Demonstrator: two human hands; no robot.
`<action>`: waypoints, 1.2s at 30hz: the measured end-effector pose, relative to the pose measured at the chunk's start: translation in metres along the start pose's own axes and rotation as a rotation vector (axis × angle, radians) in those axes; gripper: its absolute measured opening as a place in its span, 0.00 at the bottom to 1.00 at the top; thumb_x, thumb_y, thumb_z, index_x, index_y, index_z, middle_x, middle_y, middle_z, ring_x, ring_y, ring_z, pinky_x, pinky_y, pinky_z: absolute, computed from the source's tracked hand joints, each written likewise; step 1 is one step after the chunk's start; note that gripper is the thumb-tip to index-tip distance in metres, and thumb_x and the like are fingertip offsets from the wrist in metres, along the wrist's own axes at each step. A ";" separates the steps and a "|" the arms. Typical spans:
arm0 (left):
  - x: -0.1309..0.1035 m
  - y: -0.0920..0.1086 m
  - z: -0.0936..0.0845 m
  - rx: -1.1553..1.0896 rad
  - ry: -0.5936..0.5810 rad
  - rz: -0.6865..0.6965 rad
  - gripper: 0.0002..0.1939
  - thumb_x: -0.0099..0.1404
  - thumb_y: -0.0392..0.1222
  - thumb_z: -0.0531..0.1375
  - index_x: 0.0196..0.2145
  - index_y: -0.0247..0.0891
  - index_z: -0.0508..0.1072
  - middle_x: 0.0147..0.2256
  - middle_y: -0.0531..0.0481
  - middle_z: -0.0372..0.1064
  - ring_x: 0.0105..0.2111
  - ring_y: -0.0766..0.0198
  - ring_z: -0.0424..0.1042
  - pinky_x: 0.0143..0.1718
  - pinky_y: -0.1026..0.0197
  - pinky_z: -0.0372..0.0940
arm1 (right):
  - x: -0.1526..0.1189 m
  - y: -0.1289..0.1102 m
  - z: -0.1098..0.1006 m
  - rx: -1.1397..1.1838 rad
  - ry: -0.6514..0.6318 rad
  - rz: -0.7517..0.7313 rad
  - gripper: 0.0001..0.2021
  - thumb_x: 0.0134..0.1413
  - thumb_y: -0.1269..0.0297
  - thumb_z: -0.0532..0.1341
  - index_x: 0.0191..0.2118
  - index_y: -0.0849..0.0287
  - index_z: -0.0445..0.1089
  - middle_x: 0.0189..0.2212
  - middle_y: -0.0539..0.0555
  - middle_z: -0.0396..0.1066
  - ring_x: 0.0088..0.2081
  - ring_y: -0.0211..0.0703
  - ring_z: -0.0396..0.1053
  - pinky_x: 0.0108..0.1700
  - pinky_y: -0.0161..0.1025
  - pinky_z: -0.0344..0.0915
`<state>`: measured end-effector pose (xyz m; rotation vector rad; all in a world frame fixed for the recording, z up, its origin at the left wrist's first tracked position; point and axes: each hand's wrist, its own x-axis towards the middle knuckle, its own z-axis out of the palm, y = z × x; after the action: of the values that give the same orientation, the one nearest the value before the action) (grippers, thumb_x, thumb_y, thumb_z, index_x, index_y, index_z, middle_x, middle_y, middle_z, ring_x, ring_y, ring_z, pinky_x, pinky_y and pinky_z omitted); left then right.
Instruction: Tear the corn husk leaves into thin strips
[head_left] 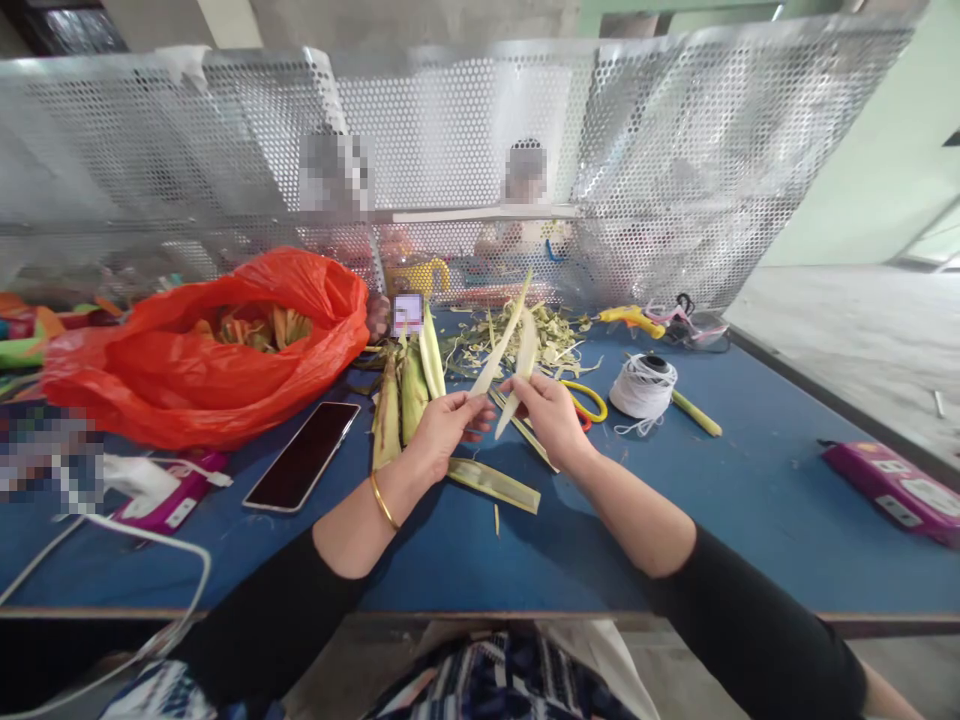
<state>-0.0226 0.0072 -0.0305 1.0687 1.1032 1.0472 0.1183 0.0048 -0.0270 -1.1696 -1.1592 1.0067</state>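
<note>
My left hand (450, 425) is closed, its thumb and fingers pinching the lower end of a long pale green leaf-like plant strip (504, 340) that points up and away. Close beside it, my right hand (551, 410) pinches a shorter, pointed pale strip (527, 345), whose lower end shows below the fingers. The two strips are near each other; whether they touch I cannot tell. Under my hands, a flat cut strip (495, 484) lies on the blue table (480, 570). Thick green-brown stalks (412, 390) lie just beyond my left hand. Yellow-handled scissors (589, 400) are partly hidden behind my right hand.
A pile of plant shavings (555, 340) lies before the perforated metal screen (450, 130). To the left are an open red bag (187, 400), a phone (302, 457) and a power strip (176, 500). White twine (643, 390) and another power strip (896, 487) sit right. People are behind the screen.
</note>
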 end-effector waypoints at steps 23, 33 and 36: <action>-0.013 0.001 0.006 0.193 -0.316 0.060 0.21 0.52 0.60 0.62 0.24 0.37 0.76 0.25 0.47 0.72 0.27 0.64 0.68 0.27 0.64 0.61 | -0.004 -0.014 -0.002 0.042 -0.071 -0.003 0.21 0.38 0.44 0.64 0.19 0.56 0.58 0.11 0.41 0.48 0.15 0.30 0.44 0.18 0.33 0.43; -0.006 -0.005 0.006 0.033 -0.194 -0.001 0.17 0.43 0.52 0.69 0.24 0.35 0.76 0.19 0.54 0.65 0.18 0.72 0.58 0.20 0.66 0.51 | -0.006 -0.014 -0.002 0.136 -0.153 0.101 0.21 0.41 0.44 0.64 0.26 0.59 0.67 0.14 0.40 0.46 0.15 0.28 0.43 0.18 0.32 0.43; -0.004 -0.002 0.006 -0.024 -0.062 0.089 0.16 0.42 0.50 0.70 0.24 0.35 0.74 0.18 0.56 0.63 0.17 0.73 0.56 0.19 0.67 0.51 | -0.003 -0.011 -0.005 0.119 -0.029 0.037 0.18 0.45 0.46 0.61 0.28 0.59 0.67 0.15 0.40 0.42 0.16 0.29 0.41 0.18 0.33 0.40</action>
<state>-0.0170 0.0018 -0.0309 1.1326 0.9987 1.0871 0.1225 0.0000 -0.0164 -1.0892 -1.0885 1.1091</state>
